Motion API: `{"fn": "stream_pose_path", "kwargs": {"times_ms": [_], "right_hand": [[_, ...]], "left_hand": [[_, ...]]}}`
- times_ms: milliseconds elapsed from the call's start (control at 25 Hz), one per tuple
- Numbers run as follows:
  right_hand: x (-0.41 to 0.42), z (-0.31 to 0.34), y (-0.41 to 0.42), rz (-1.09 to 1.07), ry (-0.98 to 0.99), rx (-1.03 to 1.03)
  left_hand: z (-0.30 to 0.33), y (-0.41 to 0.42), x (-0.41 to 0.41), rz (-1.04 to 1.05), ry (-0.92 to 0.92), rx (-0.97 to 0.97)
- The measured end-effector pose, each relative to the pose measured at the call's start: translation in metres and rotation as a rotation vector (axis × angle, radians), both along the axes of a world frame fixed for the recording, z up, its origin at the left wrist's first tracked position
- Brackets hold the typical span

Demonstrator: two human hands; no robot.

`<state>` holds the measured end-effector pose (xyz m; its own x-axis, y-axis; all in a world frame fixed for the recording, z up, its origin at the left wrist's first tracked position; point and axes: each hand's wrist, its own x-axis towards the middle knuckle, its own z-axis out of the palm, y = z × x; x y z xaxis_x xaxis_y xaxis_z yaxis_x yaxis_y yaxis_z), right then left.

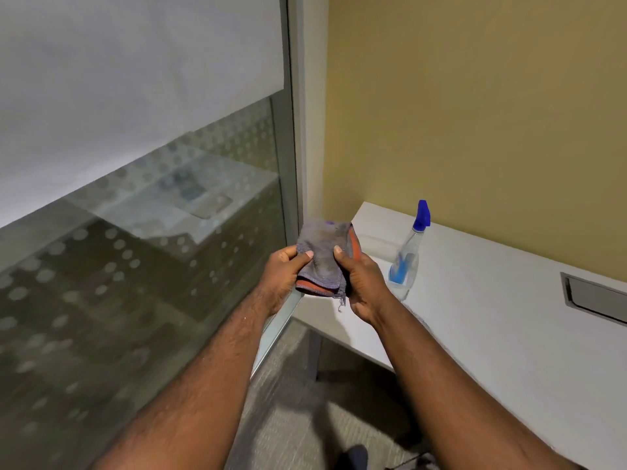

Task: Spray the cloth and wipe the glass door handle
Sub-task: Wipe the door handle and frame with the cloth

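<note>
A folded grey cloth (pixel 324 254) with an orange edge is held up in front of me by both hands. My left hand (pixel 283 276) grips its left side, thumb on top. My right hand (pixel 361 283) grips its right side. A clear spray bottle (pixel 405 262) with a blue nozzle and blue liquid stands upright on the white table (pixel 492 317), just right of my right hand and apart from it. The glass panel (pixel 135 266) with frosted dots fills the left. No door handle is in view.
A yellow wall (pixel 475 113) backs the table. A grey cable hatch (pixel 593 296) is set into the table top at the right. Carpet floor (pixel 298 418) lies below, with a table leg (pixel 314 354) and a dark shoe tip (pixel 353 456).
</note>
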<state>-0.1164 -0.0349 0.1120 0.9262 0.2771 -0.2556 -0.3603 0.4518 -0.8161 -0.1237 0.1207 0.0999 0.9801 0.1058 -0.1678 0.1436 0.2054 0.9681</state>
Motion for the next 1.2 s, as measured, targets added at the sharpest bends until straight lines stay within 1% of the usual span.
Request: {"fn": "stream_pose_path", "kwargs": {"times_ms": [40,80,200,280,320,360,400,520,560,600,640,680,760,800,840,920,1000,1080,1200], "right_hand": [[-0.014,0.005,0.008,-0.032,0.006,-0.033],[-0.026,0.009,0.013,-0.042,0.063,-0.015],[-0.06,0.027,0.02,0.074,0.317,0.09],[-0.08,0.037,0.023,0.152,0.381,0.1],[-0.089,0.038,0.025,0.165,0.367,0.093],[-0.096,0.04,0.028,0.17,0.317,0.045],[-0.1,0.039,0.029,0.146,0.209,-0.08],[-0.122,0.032,0.046,0.015,-0.307,-0.741],[-0.13,0.029,0.052,-0.012,-0.467,-0.857],[-0.141,0.027,0.055,-0.014,-0.559,-0.869],[-0.157,0.026,0.059,0.028,-0.615,-0.827],[-0.171,0.025,0.06,0.09,-0.624,-0.74],[-0.2,0.023,0.065,0.223,-0.555,-0.492],[-0.214,0.019,0.068,0.29,-0.521,-0.401],[-0.229,0.014,0.07,0.345,-0.488,-0.359],[-0.257,0.004,0.075,0.426,-0.429,-0.35],[-0.288,-0.001,0.079,0.449,-0.475,-0.366],[-0.32,0.002,0.087,0.408,-0.617,-0.397],[-0.359,0.013,0.102,0.289,-0.875,-0.507]], "left_hand": [[0.0,0.006,-0.015,0.014,-0.01,-0.001],[0.001,0.01,-0.028,0.026,-0.017,-0.002],[0.004,0.017,-0.066,0.067,-0.007,0.069],[0.006,0.022,-0.091,0.097,-0.003,0.139],[0.008,0.025,-0.103,0.114,-0.003,0.165],[0.011,0.026,-0.115,0.137,-0.008,0.195],[0.014,0.025,-0.127,0.159,-0.022,0.239],[0.015,0.03,-0.165,0.244,-0.068,0.431],[0.014,0.032,-0.177,0.274,-0.05,0.481],[0.015,0.032,-0.189,0.302,-0.02,0.506],[0.015,0.034,-0.207,0.345,0.011,0.544],[0.015,0.033,-0.224,0.388,0.034,0.596],[0.017,0.031,-0.261,0.463,0.072,0.686],[0.016,0.029,-0.279,0.482,0.082,0.717],[0.015,0.026,-0.299,0.505,0.09,0.742],[0.011,0.024,-0.339,0.546,0.114,0.777],[0.007,0.027,-0.378,0.589,0.165,0.777],[0.005,0.03,-0.418,0.644,0.217,0.81],[0.012,0.041,-0.48,0.76,0.289,0.903]]}}
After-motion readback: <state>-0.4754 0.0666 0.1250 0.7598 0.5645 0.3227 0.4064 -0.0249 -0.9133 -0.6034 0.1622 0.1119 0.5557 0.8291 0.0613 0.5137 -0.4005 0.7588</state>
